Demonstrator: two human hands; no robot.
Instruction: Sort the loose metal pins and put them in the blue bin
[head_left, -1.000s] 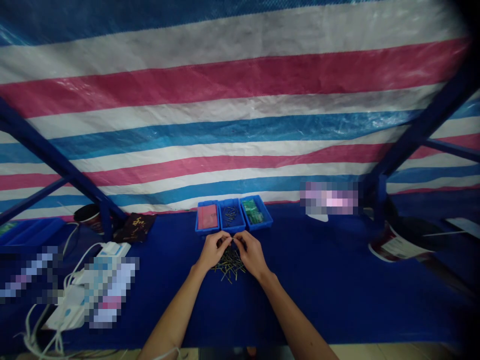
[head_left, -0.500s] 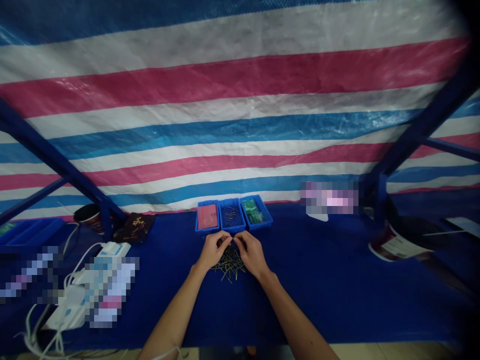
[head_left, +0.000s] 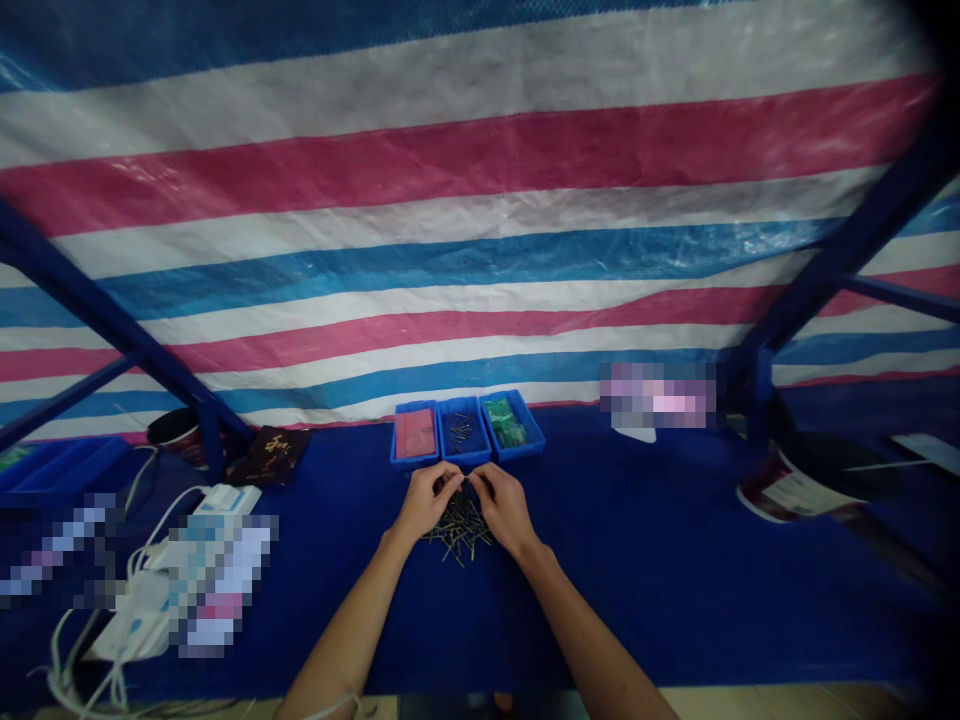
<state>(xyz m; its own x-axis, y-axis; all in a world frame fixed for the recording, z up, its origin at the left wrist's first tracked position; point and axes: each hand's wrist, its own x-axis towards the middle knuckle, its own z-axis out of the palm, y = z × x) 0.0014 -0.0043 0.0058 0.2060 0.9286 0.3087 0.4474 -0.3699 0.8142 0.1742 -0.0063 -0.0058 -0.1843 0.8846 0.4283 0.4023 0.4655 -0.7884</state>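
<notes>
My left hand [head_left: 429, 497] and my right hand [head_left: 501, 503] meet almost fingertip to fingertip over a heap of thin, dark and yellowish screw-like pieces [head_left: 459, 532]. Both are closed in a pinch; whatever lies between the fingers is too small to name. Just beyond them stand three small blue bins side by side. The left bin [head_left: 415, 462] has a flat pink packet [head_left: 415, 433] in it. In the middle bin [head_left: 466, 459] lie several loose thin pieces [head_left: 461, 430] like those of the heap. Green packets [head_left: 506, 422] fill the right bin [head_left: 534, 447].
On the left lie a white power strip [head_left: 225, 497] with cables, a dark brown packet [head_left: 270, 455] and a blue tray [head_left: 82, 465]. A dark red and white tub [head_left: 795, 485] stands at right. Blue frame bars [head_left: 172, 370] and a striped tarp [head_left: 480, 250] bound the blue table [head_left: 675, 580].
</notes>
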